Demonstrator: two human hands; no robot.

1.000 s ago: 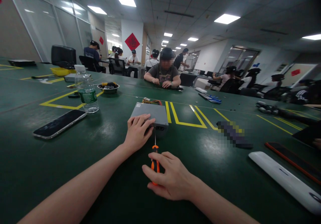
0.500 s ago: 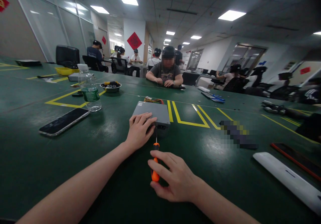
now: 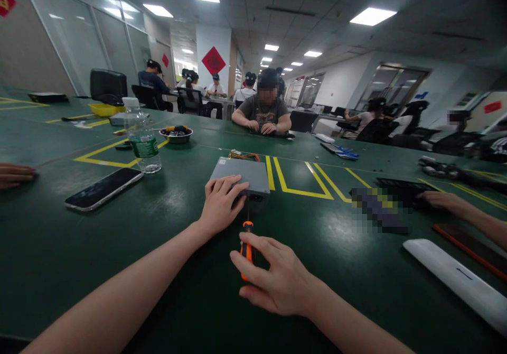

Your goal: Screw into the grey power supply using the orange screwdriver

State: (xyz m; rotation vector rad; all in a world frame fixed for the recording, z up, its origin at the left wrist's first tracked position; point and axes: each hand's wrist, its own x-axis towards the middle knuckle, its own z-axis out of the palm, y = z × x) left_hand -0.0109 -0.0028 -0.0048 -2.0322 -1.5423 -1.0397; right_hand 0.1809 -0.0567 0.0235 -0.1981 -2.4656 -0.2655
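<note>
Head view: our L hand [image 3: 224, 203], fingers slightly spread, lies over the near edge of 1 grey metal box [image 3: 253, 173], approx. mid-view; our R hand [image 3: 277, 275] loosely holds 1 screwdriver [image 3: 248, 251], shaft up to the box's near face, tip too small to tell. We've room R of the box on the green tabletop [image 3: 304, 227]; 1 phone [image 3: 103, 189] & 1 bottle [image 3: 144, 148] sit L, well apart.

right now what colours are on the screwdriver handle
The screwdriver handle is orange and black, showing best in the head view.
</note>
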